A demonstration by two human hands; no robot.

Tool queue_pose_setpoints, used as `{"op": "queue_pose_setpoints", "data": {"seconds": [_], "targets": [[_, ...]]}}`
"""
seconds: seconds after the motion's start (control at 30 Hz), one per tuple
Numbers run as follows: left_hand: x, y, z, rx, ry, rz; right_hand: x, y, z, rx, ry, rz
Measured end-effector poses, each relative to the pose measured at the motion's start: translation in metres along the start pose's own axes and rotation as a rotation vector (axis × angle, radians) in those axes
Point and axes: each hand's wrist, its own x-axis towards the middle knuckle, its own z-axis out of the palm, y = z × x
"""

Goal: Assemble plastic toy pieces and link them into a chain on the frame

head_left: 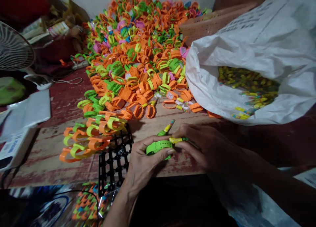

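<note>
My left hand (pixel 143 159) is closed around a green plastic ring-shaped piece (pixel 158 146), thumb on its top. My right hand (pixel 204 146) pinches a small yellow-green stick (pixel 178 140) against the green piece's right end. Another striped stick (pixel 167 128) pokes up just behind them. Both hands rest at the near edge of a worn wooden board (pixel 44 154). A big heap of orange, green and pink plastic pieces (pixel 138 49) covers the board beyond.
A white sack (pixel 247 45) lies open on the right with many small yellow sticks (pixel 249 88) inside. A black plastic grid (pixel 113 161) stands left of my hands beside orange and green pieces. A fan (pixel 13 49) and white device (pixel 14 144) sit at left.
</note>
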Motion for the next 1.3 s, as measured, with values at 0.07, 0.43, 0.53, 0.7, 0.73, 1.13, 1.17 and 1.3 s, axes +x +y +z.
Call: {"op": "queue_pose_setpoints", "data": {"seconds": [0.07, 0.43, 0.53, 0.7, 0.73, 1.13, 1.17, 1.3], "targets": [[0.001, 0.001, 0.002, -0.024, -0.015, -0.027, 0.000, -0.001, -0.001, 0.049, -0.006, 0.047], [-0.001, 0.009, 0.008, 0.039, -0.026, -0.029, -0.011, 0.002, 0.004, 0.085, 0.051, 0.034], [-0.004, 0.010, 0.008, -0.005, -0.046, -0.063, -0.011, -0.002, -0.001, 0.121, -0.009, 0.044], [-0.004, 0.005, 0.007, 0.025, -0.033, -0.077, -0.006, -0.006, -0.008, 0.220, -0.038, 0.195], [-0.003, 0.004, 0.006, 0.047, -0.035, -0.076, -0.006, -0.005, -0.009, 0.246, -0.056, 0.255], [0.004, -0.001, 0.009, 0.014, -0.062, -0.090, -0.010, -0.003, -0.004, 0.072, -0.005, 0.048], [0.004, -0.001, 0.009, 0.003, -0.056, -0.090, -0.012, -0.002, -0.003, 0.068, 0.004, 0.042], [-0.002, -0.003, 0.012, 0.003, -0.022, -0.080, -0.020, -0.002, 0.002, 0.069, -0.013, 0.077]]}}
